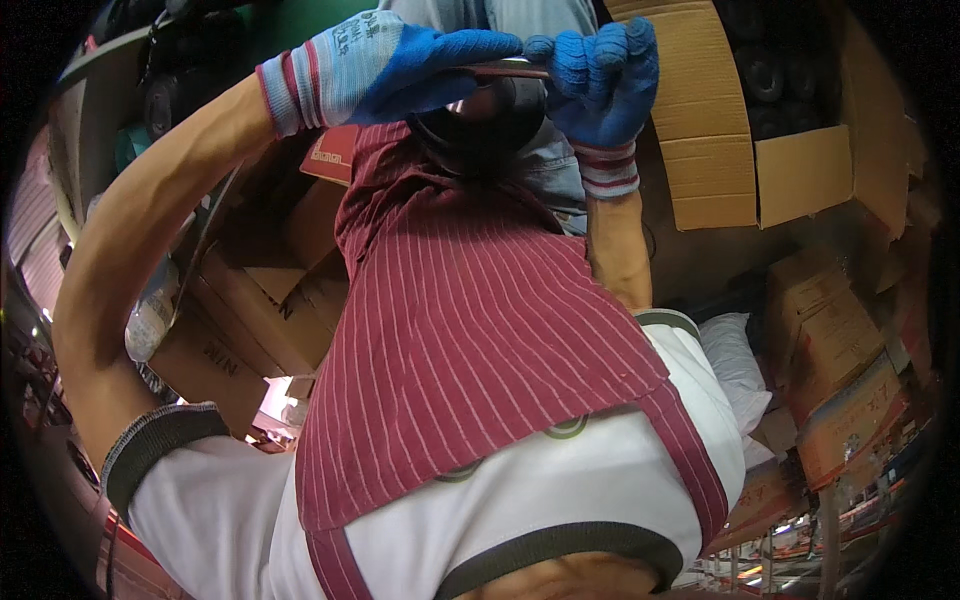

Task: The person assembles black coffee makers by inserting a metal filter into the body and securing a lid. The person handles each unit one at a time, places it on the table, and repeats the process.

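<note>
Both hands wear blue-coated work gloves with striped cuffs and meet at the top of the view. My left hand [405, 68] has its fingers stretched along a thin, dark reddish strip [508, 69] with a light upper edge, its thumb side below. My right hand [606, 85] has its fingers curled over the strip's other end. Just beneath the strip, in front of my apron, is a black rounded object [500, 125] with a shiny area at its top. Its kind is unclear, and whether the strip is joined to it cannot be seen.
An open cardboard box [705, 130] holding black round parts [765, 78] stands at the right. More black round parts [160, 105] sit on the upper left. Cardboard boxes [235, 345] are at the left, stacked cartons [830, 345] and a white sack [735, 370] at the right.
</note>
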`<state>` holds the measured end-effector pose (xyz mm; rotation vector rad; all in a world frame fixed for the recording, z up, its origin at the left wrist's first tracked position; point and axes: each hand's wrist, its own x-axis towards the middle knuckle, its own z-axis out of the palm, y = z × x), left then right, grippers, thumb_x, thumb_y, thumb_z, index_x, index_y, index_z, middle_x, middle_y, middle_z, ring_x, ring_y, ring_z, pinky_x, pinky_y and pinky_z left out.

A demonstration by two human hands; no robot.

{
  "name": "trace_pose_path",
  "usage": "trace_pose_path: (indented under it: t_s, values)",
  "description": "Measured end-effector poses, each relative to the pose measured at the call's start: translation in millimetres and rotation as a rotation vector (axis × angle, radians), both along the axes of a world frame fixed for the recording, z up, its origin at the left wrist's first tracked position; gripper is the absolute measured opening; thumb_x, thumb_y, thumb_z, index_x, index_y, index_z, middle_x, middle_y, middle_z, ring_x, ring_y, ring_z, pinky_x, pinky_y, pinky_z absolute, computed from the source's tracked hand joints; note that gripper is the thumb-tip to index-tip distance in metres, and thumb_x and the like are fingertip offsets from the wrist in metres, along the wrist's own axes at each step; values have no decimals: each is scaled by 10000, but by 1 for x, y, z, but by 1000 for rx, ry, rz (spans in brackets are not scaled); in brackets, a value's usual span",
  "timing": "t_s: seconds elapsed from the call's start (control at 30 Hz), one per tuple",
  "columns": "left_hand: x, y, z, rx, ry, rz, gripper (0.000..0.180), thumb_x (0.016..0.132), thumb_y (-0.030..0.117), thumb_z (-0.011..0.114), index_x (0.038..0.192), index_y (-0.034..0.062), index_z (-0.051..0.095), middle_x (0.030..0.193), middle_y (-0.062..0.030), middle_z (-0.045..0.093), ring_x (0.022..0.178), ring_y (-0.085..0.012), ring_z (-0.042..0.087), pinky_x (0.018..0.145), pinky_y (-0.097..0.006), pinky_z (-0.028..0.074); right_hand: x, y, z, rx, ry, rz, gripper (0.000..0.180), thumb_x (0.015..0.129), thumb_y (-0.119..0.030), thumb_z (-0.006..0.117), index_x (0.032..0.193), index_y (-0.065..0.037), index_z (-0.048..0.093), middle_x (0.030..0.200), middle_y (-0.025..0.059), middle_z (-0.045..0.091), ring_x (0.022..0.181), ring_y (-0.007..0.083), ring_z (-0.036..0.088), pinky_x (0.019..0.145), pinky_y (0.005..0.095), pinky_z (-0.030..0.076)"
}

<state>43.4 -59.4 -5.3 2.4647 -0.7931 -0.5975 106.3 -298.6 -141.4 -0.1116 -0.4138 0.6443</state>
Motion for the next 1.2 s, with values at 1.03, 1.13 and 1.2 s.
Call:
trace_pose_path:
  t_s: [1.03, 1.13, 1.2]
  values:
    - [-22, 153, -123, -574, -147, 1234, 447, 1022, 209, 671, 1452, 113, 592, 830, -11, 662, 584, -55, 533, 518, -231, 460, -62, -4, 68, -1530, -1092, -400, 1049, 661, -522, 940, 1510, -99, 491, 1548, 333, 383, 1429, 476, 432, 1151, 512, 412]
    - [-21, 168, -167, -228, -402, 1274, 432, 1003, 358, 684, 1389, 170, 644, 902, -83, 736, 738, -176, 687, 634, -318, 532, -71, -11, 64, -1430, -1068, -493, 978, 629, -453, 970, 1449, -111, 562, 1536, 320, 403, 1359, 475, 516, 1112, 511, 462]
    - [-18, 170, -178, -23, -499, 1270, 461, 1001, 434, 645, 1397, 197, 630, 1004, -170, 756, 856, -308, 745, 727, -414, 567, -88, -21, 65, -1383, -1023, -556, 855, 611, -375, 978, 1362, -128, 652, 1521, 333, 428, 1341, 479, 540, 1107, 512, 469]
